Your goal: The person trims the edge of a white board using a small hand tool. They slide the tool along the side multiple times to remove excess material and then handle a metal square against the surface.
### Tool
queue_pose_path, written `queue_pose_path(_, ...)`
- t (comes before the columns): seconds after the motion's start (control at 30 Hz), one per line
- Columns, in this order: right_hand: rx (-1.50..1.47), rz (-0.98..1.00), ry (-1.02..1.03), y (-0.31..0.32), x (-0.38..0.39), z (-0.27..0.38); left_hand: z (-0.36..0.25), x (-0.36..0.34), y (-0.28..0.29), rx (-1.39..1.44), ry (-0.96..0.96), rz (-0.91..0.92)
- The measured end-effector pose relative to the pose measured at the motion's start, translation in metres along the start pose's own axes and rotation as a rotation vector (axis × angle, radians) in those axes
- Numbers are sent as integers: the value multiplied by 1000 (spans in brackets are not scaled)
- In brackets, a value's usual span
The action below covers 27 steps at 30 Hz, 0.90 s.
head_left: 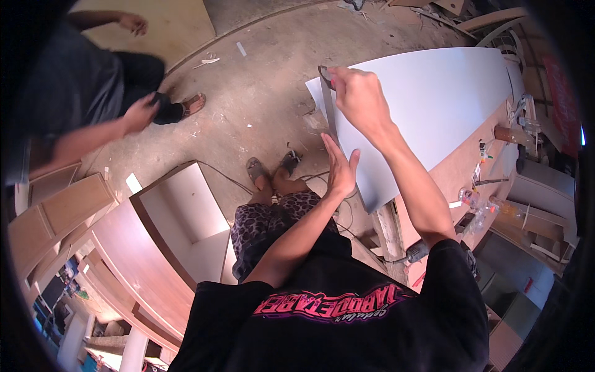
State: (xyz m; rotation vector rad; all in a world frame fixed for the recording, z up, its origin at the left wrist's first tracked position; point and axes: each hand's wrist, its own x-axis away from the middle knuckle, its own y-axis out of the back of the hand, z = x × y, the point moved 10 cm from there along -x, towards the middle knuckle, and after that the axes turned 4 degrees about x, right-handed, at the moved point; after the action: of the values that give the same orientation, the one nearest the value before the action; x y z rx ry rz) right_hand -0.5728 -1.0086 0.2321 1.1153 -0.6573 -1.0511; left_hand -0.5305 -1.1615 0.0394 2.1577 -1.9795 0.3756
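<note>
A white curved-edge panel [421, 105] lies on a wooden workbench [415, 220] at the right. Along its left edge runs a narrow dark strip [329, 111]. My right hand [356, 93] is closed on the top end of this strip, at the panel's upper left corner; exactly what the fingertips pinch is partly hidden. My left hand [341, 167] is open, fingers straight and held together, palm against or just beside the lower part of the strip.
A co-worker [87, 87] at the upper left has a hand [139, 115] low, near their knee. Cabinet boxes [180, 211] and wooden panels [56, 223] stand at the left. Cables [223, 177] lie on the floor [260, 93]. A power tool [415, 254] and bottles [508, 211] sit along the bench.
</note>
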Motion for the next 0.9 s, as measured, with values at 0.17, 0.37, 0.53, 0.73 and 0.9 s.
queue_pose_path(0.17, 57, 24, 44, -14, -8, 3, 0, -7, 4, -8, -48, -16)
queue_pose_path(0.37, 72, 15, 45, -19, 0, 2, 9, -2, -3, -28, -27, -7)
queue_pose_path(0.53, 21, -85, 40, 5, -8, 10, 7, 1, -3, -48, -5, 39)
queue_pose_path(0.73, 3, -74, 58, -1, -19, 11, 5, -3, 3, -116, -54, 44)
queue_pose_path(0.9, 37, -11, 31, -2, -24, 8, -3, -1, 3, -125, -110, 35)
